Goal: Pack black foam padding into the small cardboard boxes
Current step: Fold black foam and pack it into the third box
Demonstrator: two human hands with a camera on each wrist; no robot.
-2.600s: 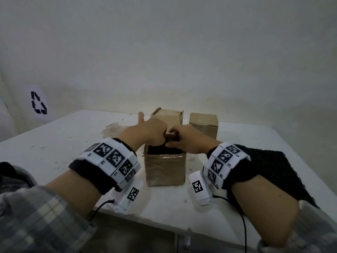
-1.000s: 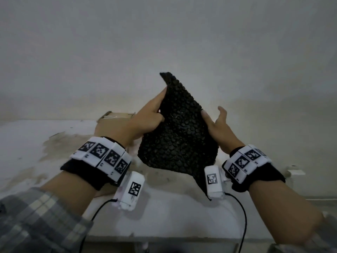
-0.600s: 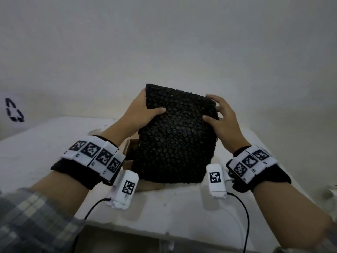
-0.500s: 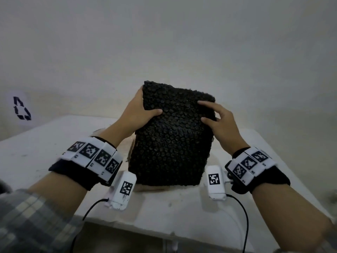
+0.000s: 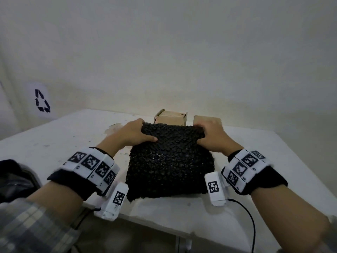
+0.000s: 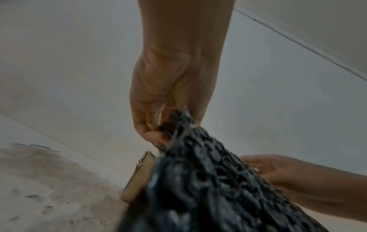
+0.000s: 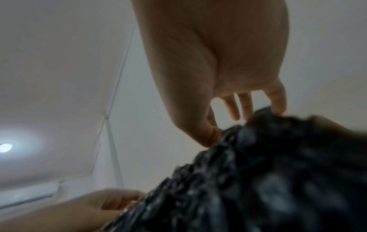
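A black bumpy foam sheet [image 5: 169, 161] hangs folded over in front of me, covering the near cardboard box. My left hand [image 5: 135, 135] pinches its top left corner, thumb on the near face and fingers behind. My right hand [image 5: 211, 136] grips the top right corner the same way. The left wrist view shows the left hand [image 6: 158, 124] clamped on the foam [image 6: 218, 188], with a cardboard box edge [image 6: 139, 177] just beyond. In the blurred right wrist view, the fingertips [image 7: 278, 108] of my right hand curl over the foam [image 7: 258, 172].
Two small cardboard boxes stand behind the foam: an open one [image 5: 171, 117] and a closed one [image 5: 202, 118] to its right. The white table [image 5: 73, 136] carries stains and a scrap of paper [image 5: 112, 127] at the left. A recycling sign [image 5: 42, 101] hangs on the left wall.
Both hands have lowered the foam sheet from chest height toward the table and folded its top edge down; the two rear boxes have come into sight above it.
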